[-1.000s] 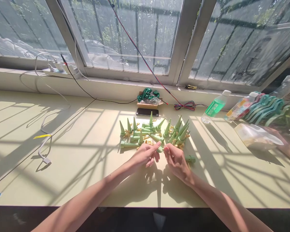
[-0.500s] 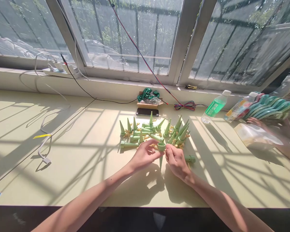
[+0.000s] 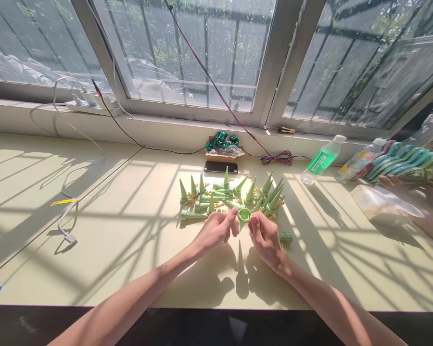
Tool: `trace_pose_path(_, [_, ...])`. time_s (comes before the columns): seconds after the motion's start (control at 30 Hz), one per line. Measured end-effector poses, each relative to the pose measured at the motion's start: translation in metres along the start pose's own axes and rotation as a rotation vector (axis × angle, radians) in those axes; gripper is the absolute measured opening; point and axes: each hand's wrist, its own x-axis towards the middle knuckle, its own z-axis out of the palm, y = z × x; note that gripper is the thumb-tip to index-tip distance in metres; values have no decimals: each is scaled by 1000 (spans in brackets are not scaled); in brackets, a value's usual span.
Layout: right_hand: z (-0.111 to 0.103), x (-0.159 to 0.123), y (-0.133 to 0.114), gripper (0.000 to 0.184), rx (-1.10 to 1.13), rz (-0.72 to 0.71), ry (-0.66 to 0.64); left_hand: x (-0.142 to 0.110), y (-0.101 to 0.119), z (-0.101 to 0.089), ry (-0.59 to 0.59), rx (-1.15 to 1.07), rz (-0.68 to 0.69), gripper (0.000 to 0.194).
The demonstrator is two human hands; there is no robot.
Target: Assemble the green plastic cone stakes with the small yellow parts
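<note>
My left hand (image 3: 217, 230) and my right hand (image 3: 265, 237) meet over the yellow-green table, both pinching one green cone-shaped spike (image 3: 244, 214). Its round open end faces up toward me and its tip points down. Just beyond my fingers lies a heap of like green spikes (image 3: 231, 194), some upright, some lying flat, mixed with small yellow pieces (image 3: 220, 205). A short green cap piece (image 3: 286, 237) lies on the table right of my right hand.
A black phone (image 3: 220, 166) and a small box of green items (image 3: 221, 148) sit behind the heap. Two bottles (image 3: 321, 159) lie at the right, near another person's hands (image 3: 392, 183) holding stacked green-blue pieces. A white cable (image 3: 68, 226) lies left; wires cross the sill.
The spike between my hands has been lifted slightly and turned so its open end faces up; its shadow now falls on the table. The other person's hands shifted at the right.
</note>
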Motion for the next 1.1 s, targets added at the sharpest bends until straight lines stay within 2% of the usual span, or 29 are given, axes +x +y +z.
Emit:
trace_pose_path(0.07, [-1, 2, -4, 38, -40, -57, -50, 1, -2, 0, -79, -76, -81, 77])
trace_pose_path(0.17, [-3, 4, -8, 38, -40, -74, -117, 1, -3, 0, -125, -204, -140, 73])
trace_pose_path(0.33, [-4, 4, -9, 35, 1, -42, -149, 1, -1, -2, -136, -311, -137, 53])
trace_pose_path(0.5, [-2, 3, -6, 36, 18, 7, -107, 0, -1, -4, -162, -225, -76, 47])
trace_pose_path(0.6, [-1, 3, -4, 41, 29, 71, -86, -2, 1, -3, -85, -68, 20, 36])
trace_pose_path(0.67, [-1, 3, -3, 42, 23, 91, -86, -3, 1, -2, -28, 38, 130, 37])
trace_pose_path(0.8, [0, 3, -4, 42, 2, 99, -73, -4, -1, 0, -20, 127, 289, 31])
trace_pose_path(0.93, [2, 3, -1, 41, -3, 104, -29, -4, -1, 2, 37, 145, 304, 28])
trace_pose_path(1.1, [2, 2, 7, 38, 30, 103, 35, -1, 3, 4, 122, 50, 191, 32])
